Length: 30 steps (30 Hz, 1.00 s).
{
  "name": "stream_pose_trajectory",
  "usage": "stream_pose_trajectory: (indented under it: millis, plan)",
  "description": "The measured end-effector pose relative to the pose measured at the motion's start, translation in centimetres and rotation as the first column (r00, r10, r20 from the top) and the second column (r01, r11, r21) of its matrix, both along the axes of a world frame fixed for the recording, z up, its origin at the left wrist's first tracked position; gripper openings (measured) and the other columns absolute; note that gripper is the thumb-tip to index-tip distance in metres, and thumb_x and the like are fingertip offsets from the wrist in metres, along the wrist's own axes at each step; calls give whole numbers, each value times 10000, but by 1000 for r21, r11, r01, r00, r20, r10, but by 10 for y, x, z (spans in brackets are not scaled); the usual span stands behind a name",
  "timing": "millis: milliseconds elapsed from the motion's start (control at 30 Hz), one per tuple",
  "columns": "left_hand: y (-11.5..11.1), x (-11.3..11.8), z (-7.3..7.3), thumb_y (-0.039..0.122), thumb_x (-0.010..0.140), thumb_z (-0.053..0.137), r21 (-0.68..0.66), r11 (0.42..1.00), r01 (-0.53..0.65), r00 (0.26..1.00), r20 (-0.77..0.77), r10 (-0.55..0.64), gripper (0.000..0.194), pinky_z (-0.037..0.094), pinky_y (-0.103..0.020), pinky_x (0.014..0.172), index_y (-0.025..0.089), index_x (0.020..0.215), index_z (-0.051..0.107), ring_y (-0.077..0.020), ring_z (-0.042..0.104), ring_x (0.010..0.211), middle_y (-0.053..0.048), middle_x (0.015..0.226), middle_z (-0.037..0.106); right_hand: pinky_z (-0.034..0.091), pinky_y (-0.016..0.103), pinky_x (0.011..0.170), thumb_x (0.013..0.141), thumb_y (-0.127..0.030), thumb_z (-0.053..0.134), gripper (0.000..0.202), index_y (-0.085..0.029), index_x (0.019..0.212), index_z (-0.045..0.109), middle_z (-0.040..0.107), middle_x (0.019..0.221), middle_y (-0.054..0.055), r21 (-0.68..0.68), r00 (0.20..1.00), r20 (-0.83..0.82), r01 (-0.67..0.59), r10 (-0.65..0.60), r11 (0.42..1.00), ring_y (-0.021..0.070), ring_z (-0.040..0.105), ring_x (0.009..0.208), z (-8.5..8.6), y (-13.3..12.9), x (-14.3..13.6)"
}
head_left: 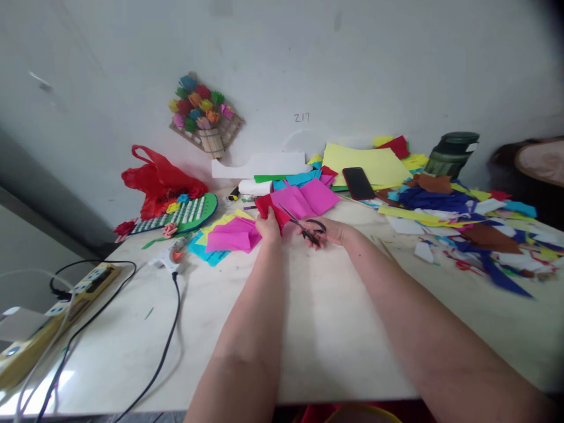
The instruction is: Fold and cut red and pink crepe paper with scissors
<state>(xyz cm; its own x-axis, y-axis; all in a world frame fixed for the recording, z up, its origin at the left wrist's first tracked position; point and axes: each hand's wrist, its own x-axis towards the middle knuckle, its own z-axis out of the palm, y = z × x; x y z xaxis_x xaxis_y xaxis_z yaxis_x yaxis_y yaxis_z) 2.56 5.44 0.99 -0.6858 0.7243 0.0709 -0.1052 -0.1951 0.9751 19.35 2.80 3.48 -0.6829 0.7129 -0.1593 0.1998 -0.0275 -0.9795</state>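
My left hand (269,228) pinches a folded piece of red paper (276,212) above the middle of the table. Black-handled scissors (311,230) are in my right hand (324,235), its fingers through the loops. Their blades point up and left toward the red paper; whether they touch it I cannot tell. Just behind my hands lies a sheet of pink paper (308,198). To the left of my left hand, more pink paper (233,235) overlaps yellow and blue sheets (207,252).
A white glue gun (167,257) with a black cord and a power strip (66,317) occupy the left side. A red plastic bag (161,176) stands behind. At the right are a phone (358,183), a green bottle (452,155) and heaped paper scraps (497,235).
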Motion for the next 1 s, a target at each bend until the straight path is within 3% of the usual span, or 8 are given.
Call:
stream_pose_trajectory:
  millis: [467,1000]
  plan:
    - [6,-1,-7,375,675,566,83,996,-24,999,41,20,296,415,-234,523,107,799,589,-127,553,564,-56,704,608,319,171,296,715,-606,520,500,-147,914,527,568,567,2,-27,999,-14,29,-29,999,96,526,412,-5,3,-4]
    - [3,-1,-3,364,690,561,51,998,-37,999,9,36,294,432,-256,539,100,816,593,-154,578,596,-76,721,620,243,157,270,714,-598,526,491,-139,888,538,538,566,-4,-17,997,-42,60,-61,998,74,493,387,-6,2,-5]
